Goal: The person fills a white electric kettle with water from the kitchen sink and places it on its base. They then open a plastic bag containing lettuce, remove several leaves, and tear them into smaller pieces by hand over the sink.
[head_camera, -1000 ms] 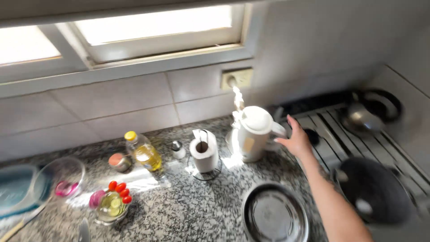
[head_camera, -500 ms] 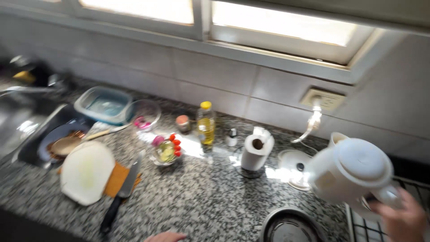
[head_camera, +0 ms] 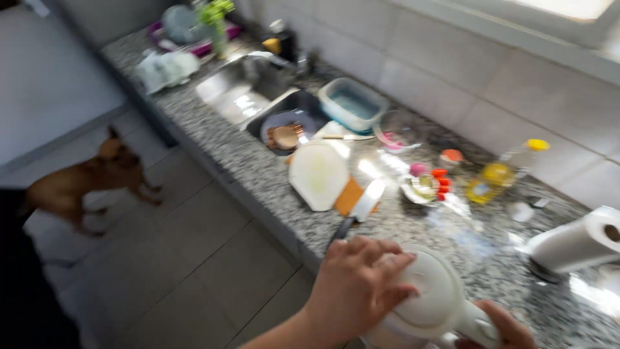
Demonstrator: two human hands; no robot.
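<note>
I hold a white electric kettle (head_camera: pixel 431 304) at the bottom of the view, over the front edge of the speckled granite counter (head_camera: pixel 258 169). My left hand (head_camera: pixel 357 287) lies over the kettle's lid with the fingers curled on it. My right hand (head_camera: pixel 505 329) grips the kettle's handle at the lower right and is partly cut off by the frame. Just beyond my left hand lie a black-handled knife (head_camera: pixel 359 210) and a white cutting board (head_camera: pixel 318 174).
A steel sink (head_camera: pixel 239 90) with a plate and a wooden utensil (head_camera: pixel 284 132) sits at the far left. Farther along are a lidded plastic container (head_camera: pixel 352 103), a small bowl with cherry tomatoes (head_camera: pixel 426 185), an oil bottle (head_camera: pixel 507 171) and a paper towel roll (head_camera: pixel 575 242). A brown dog (head_camera: pixel 84 182) stands on the tiled floor.
The kettle has been lifted from its place by the wall and brought towards me. My left hand has come onto its lid. The view has swung left to the sink and floor.
</note>
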